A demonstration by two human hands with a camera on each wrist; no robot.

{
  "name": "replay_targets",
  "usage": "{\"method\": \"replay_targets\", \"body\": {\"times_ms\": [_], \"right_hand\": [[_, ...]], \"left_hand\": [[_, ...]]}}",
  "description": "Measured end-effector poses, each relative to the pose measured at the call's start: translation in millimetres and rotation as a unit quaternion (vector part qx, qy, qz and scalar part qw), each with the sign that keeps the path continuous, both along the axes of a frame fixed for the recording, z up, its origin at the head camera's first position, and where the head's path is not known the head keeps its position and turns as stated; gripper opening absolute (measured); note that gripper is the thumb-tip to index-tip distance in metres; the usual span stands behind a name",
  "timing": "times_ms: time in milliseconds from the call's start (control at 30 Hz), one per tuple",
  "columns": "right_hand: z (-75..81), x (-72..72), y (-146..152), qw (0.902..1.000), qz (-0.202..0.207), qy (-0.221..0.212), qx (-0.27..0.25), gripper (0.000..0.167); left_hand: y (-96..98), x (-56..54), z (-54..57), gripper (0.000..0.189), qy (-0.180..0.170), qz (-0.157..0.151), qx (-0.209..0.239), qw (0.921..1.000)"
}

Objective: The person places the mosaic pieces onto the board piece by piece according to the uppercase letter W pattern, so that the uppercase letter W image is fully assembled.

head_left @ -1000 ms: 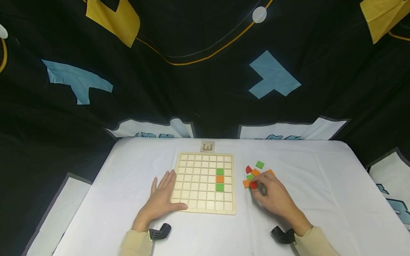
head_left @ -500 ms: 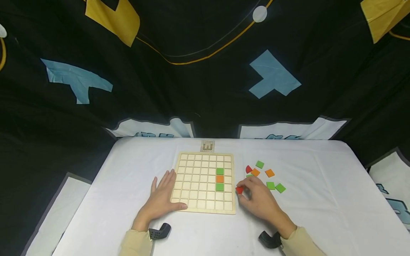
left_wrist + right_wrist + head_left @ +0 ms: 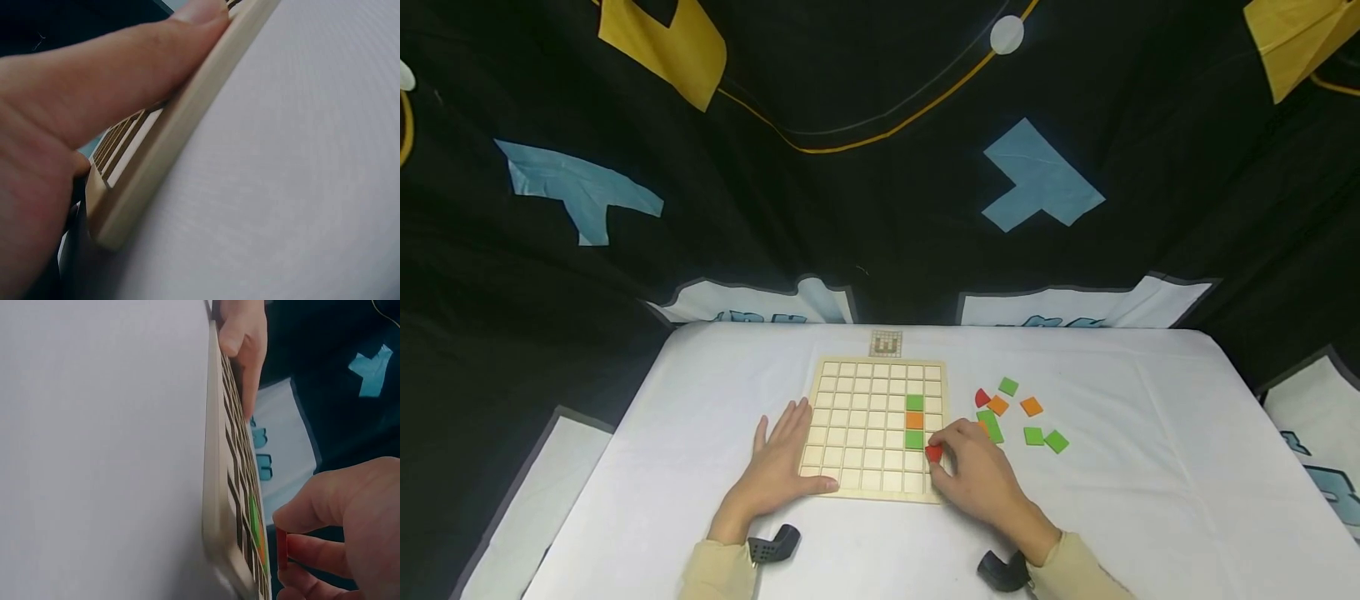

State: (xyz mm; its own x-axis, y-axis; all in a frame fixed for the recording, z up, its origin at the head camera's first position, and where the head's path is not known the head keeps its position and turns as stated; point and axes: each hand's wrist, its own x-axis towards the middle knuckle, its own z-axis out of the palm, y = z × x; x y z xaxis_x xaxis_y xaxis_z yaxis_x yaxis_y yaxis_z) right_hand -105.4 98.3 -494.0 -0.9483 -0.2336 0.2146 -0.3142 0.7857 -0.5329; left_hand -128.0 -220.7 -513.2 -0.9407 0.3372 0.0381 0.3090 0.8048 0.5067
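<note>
A wooden grid board (image 3: pixel 880 498) lies on the white table. My left hand (image 3: pixel 775 471) rests along its left side with straight fingers, the thumb (image 3: pixel 125 69) lying over the front rim. Between thumb and fingertips my right hand (image 3: pixel 981 475) pinches a small red tile (image 3: pixel 933 453), close over the board's right column. The right wrist view shows that red tile (image 3: pixel 282 549) edge-on, just above the grid. Sitting in cells of one column are a green tile (image 3: pixel 914 402), an orange tile (image 3: pixel 914 421) and another green tile (image 3: pixel 914 439).
Right of the board lie several loose green and orange tiles, among them an orange one (image 3: pixel 1032 406) and a green one (image 3: pixel 1056 441), plus a red quarter-round piece (image 3: pixel 982 397). A small patterned square (image 3: pixel 886 343) is behind the board. A dark curtain (image 3: pixel 865 208) hangs beyond the table.
My right hand has moved left from the loose pile with the red tile, reaching over the board's right edge. The left hand has stayed in place.
</note>
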Motion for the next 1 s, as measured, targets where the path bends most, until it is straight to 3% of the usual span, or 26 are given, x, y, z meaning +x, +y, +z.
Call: {"method": "replay_targets", "body": {"times_ms": [367,1000], "right_hand": [[-3.2,3.9,-15,0.9991,0.009,0.035,0.021,0.018],[-7.8,2.2,-24,0.9983,0.007,0.033,0.047,0.017]], "left_hand": [[0.3,0.8,1.0,0.127,0.003,-0.004,0.0,1.0],[-0.1,0.3,0.0,0.128,0.004,-0.004,-0.004,1.0]]}}
